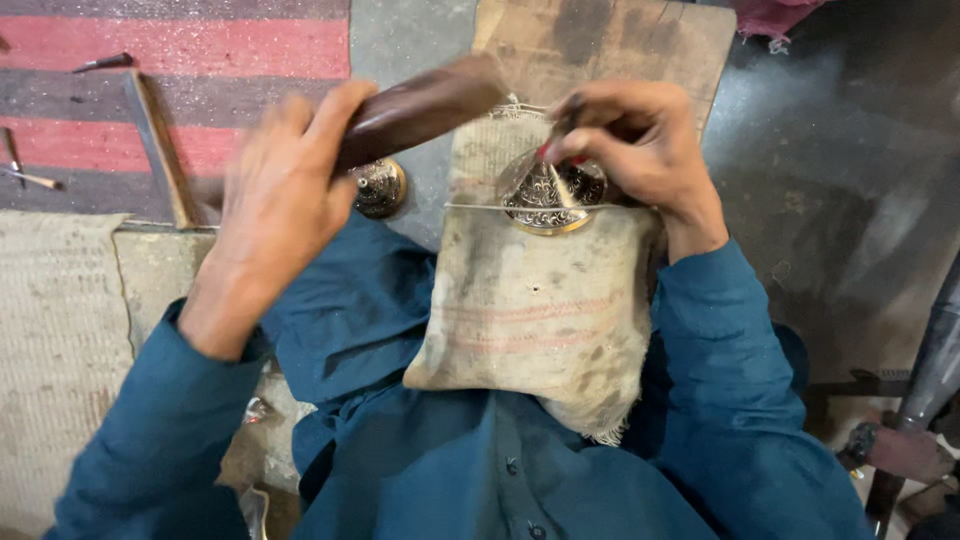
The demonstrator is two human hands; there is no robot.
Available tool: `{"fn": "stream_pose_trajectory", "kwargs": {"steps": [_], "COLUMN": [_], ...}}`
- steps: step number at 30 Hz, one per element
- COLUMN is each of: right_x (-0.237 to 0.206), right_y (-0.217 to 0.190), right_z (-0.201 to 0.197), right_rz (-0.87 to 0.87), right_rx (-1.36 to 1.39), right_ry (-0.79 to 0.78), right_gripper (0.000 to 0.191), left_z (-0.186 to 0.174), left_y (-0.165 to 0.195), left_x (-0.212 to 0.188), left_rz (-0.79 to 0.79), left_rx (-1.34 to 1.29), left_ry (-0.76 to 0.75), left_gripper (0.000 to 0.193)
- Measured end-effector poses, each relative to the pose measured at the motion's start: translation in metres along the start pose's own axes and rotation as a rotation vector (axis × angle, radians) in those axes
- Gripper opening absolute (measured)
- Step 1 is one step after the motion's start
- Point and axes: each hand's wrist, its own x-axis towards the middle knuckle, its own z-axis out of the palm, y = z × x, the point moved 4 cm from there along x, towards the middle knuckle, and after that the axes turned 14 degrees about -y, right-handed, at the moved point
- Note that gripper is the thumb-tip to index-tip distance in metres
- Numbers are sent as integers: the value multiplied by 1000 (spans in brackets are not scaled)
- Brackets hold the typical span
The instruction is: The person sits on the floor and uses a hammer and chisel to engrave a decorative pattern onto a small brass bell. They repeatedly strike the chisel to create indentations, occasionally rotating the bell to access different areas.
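Observation:
My left hand [285,190] grips a dark brown wooden mallet [420,105], raised and blurred, above and left of the work. My right hand [640,140] pinches a thin metal punch [556,172] with its tip on a round engraved brass piece [548,200]. The brass piece lies on a dirty sackcloth pad [530,300] draped over a worn wooden board [610,40]. A second, smaller brass piece [380,187] sits on the grey floor just left of the pad, below the mallet.
A red and grey striped rug [200,50] at top left carries small hand tools [100,62] and a wooden strip [160,150]. A woven mat [50,330] lies left. At the right edge are a dark pipe [930,370] and another person's wrist [900,450].

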Motion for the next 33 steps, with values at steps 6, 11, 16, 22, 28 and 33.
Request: {"fn": "stream_pose_trajectory", "kwargs": {"steps": [6,11,16,22,28,33], "right_x": [-55,-105,-119,-126,-129,-79], "right_y": [9,4,-9,-21,-42,-56], "right_z": [-35,-32,-15,4,20,31], "right_rz": [-75,-3,37,145,261,298], "right_rx": [84,109,98,19,-102,-230], "right_ry": [422,555,607,604,559,376], "right_gripper": [20,24,24,24,38,27], "left_z": [76,91,44,51,67,69], "left_y": [-26,-8,59,131,77,58], "left_x": [-38,-32,6,46,70,88], "left_rz": [102,227,287,192,811,954], "left_rx": [-618,-739,-633,-371,-859,-1112], "left_ry": [-473,-390,82,-78,-192,-493], "left_gripper": [75,75,83,83,91,94]}}
